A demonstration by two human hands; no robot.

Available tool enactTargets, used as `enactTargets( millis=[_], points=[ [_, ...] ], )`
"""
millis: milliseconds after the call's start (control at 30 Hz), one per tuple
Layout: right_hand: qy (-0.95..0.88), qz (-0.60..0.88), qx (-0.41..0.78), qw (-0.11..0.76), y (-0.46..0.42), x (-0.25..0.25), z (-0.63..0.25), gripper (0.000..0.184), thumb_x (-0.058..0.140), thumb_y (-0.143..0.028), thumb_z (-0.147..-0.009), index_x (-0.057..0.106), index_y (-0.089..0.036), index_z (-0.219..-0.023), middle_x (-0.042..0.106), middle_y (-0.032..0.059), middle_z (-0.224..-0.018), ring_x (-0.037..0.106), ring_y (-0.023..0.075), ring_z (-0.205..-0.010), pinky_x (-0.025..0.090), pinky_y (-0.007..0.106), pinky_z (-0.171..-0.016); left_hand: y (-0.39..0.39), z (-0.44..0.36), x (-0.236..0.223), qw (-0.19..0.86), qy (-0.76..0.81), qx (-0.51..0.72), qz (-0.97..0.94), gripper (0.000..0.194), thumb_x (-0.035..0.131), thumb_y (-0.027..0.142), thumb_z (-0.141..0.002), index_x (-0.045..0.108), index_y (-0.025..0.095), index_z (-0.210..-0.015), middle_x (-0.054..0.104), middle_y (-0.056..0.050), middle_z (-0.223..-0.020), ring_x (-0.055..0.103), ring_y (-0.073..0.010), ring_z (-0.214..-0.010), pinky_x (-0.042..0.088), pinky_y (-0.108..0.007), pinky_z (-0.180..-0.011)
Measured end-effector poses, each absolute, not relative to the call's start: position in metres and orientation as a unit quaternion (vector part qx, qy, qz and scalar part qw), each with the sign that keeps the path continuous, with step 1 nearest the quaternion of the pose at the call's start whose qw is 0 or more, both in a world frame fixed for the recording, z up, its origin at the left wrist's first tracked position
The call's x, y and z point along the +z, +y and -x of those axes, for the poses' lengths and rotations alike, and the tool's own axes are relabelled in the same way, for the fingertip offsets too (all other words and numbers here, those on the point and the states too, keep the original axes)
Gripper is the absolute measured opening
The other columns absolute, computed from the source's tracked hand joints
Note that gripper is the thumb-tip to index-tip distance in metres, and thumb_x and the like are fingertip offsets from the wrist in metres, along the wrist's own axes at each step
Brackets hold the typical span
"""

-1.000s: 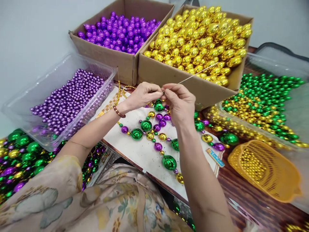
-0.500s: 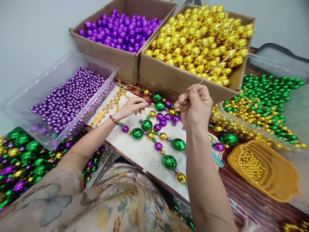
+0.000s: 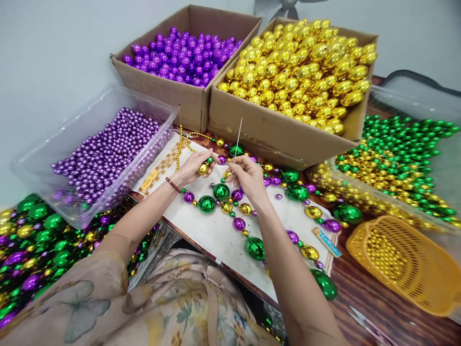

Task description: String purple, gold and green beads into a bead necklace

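Note:
My left hand (image 3: 197, 166), with a brown beaded bracelet at the wrist, is closed on a bead strand; a gold bead (image 3: 203, 169) and a small green one show at its fingers. Close by on the right, my right hand (image 3: 248, 177) pinches a thin white string (image 3: 238, 137), whose end sticks up above the fingers. Below both hands, a bead garland (image 3: 207, 203) of green, purple and gold beads lies in loops across the white cloth (image 3: 209, 235). Whether the string passes through the beads in my left hand I cannot tell.
Cardboard boxes of purple beads (image 3: 187, 55) and gold oval beads (image 3: 284, 57) stand behind. A clear tub (image 3: 90, 206) of small purple beads is left; green and gold beads (image 3: 406, 163) lie right. An orange basket (image 3: 428, 269) and scissors (image 3: 367, 324) are at right.
My right hand has moved left and down, close to my left hand. The string, stretched toward the upper right before, now stands nearly upright from its fingers. The view has shifted slightly.

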State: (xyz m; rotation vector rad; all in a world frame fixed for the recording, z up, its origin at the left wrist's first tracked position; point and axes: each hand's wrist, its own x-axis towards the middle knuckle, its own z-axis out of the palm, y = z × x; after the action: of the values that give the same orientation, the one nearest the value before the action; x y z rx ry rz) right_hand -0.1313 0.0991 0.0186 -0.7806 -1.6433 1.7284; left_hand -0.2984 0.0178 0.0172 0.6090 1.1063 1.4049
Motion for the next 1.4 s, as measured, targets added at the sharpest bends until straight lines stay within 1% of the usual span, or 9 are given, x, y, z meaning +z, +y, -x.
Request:
enactTargets(
  millis=[400,533,667,800,1000,1133,1233,1333,1400],
  points=[
    [-0.642,0.336,0.636,0.266,0.075,-0.001,0.139,0.019,0.066,-0.037,-0.078,0.061,-0.019,-0.079,0.065,-0.0029,-0.067,0.058,0.009,-0.041,0.04,0.019,-0.038,0.025,0.294,0.003,0.574,0.475,0.656,-0.118,0.031,0.054,0.041,-0.099,0.062,0.014,-0.086,0.058,0.0,-0.066,0.058,-0.0083,-0.053,0.04,-0.02,-0.047],
    [-0.679,0.346,0.597,0.25,0.075,-0.007,0.14,0.019,0.061,-0.034,-0.081,0.064,-0.019,-0.093,0.067,-0.003,-0.068,0.057,0.0104,-0.039,0.041,0.021,-0.04,0.026,0.295,0.002,0.574,0.451,0.683,-0.043,0.031,0.046,0.037,-0.102,0.06,0.014,-0.088,0.062,-0.002,-0.07,0.063,-0.0118,-0.063,0.048,-0.023,-0.058],
    [-0.738,0.388,0.511,0.21,0.079,-0.007,0.143,0.018,0.056,-0.027,-0.088,0.065,-0.018,-0.101,0.071,-0.0002,-0.075,0.058,0.0117,-0.041,0.044,0.024,-0.048,0.019,0.299,0.001,0.56,0.417,0.716,-0.01,0.013,0.05,0.02,-0.096,0.06,0.014,-0.089,0.063,-0.003,-0.073,0.063,-0.0132,-0.067,0.05,-0.026,-0.065],
    [-0.825,0.401,0.386,0.094,0.083,0.001,0.159,0.017,0.054,-0.021,-0.091,0.069,-0.019,-0.1,0.076,0.0045,-0.084,0.068,0.0169,-0.063,0.047,0.026,-0.064,0.004,0.302,-0.005,0.505,0.433,0.747,-0.009,0.018,0.053,0.001,-0.084,0.06,0.013,-0.094,0.066,-0.004,-0.081,0.065,-0.0144,-0.073,0.051,-0.029,-0.071],
    [-0.902,0.368,0.227,0.004,0.079,0.012,0.181,0.021,0.053,-0.023,-0.095,0.071,-0.021,-0.106,0.076,0.0129,-0.106,0.07,0.0301,-0.103,0.048,0.035,-0.081,-0.011,0.3,-0.014,0.464,0.44,0.768,-0.037,0.01,0.062,0.006,-0.085,0.061,0.014,-0.092,0.066,-0.003,-0.082,0.067,-0.0155,-0.082,0.053,-0.034,-0.082],
    [-0.848,0.367,0.374,0.084,0.069,0.007,0.18,0.016,0.056,-0.028,-0.095,0.069,-0.02,-0.098,0.076,0.0074,-0.097,0.072,0.0206,-0.074,0.049,0.029,-0.066,-0.008,0.293,-0.018,0.445,0.449,0.774,-0.041,0.012,0.071,0.011,-0.082,0.062,0.013,-0.09,0.066,-0.003,-0.081,0.064,-0.013,-0.077,0.052,-0.03,-0.077],
    [-0.721,0.388,0.562,0.115,0.064,-0.003,0.181,0.011,0.063,-0.027,-0.087,0.063,-0.02,-0.096,0.074,0.0004,-0.084,0.06,0.011,-0.043,0.042,0.022,-0.044,-0.005,0.288,-0.02,0.428,0.442,0.787,-0.044,0.015,0.074,0.012,-0.079,0.062,0.013,-0.089,0.066,-0.002,-0.082,0.063,-0.0125,-0.074,0.049,-0.026,-0.07],
    [-0.629,0.414,0.644,0.136,0.063,-0.01,0.183,0.001,0.06,-0.018,-0.084,0.059,-0.018,-0.083,0.067,-0.003,-0.069,0.058,0.0085,-0.039,0.037,0.017,-0.036,-0.002,0.285,-0.023,0.416,0.439,0.795,-0.05,0.021,0.078,0.014,-0.075,0.062,0.013,-0.089,0.066,-0.002,-0.082,0.063,-0.0123,-0.073,0.049,-0.027,-0.07],
    [-0.615,0.417,0.654,0.139,0.065,-0.01,0.183,0.008,0.057,-0.014,-0.083,0.058,-0.017,-0.075,0.064,-0.0034,-0.062,0.057,0.0074,-0.04,0.038,0.015,-0.035,-0.001,0.286,-0.024,0.411,0.442,0.795,-0.051,0.023,0.08,0.014,-0.074,0.062,0.013,-0.089,0.065,-0.001,-0.081,0.063,-0.012,-0.073,0.05,-0.028,-0.072]
  ],
)
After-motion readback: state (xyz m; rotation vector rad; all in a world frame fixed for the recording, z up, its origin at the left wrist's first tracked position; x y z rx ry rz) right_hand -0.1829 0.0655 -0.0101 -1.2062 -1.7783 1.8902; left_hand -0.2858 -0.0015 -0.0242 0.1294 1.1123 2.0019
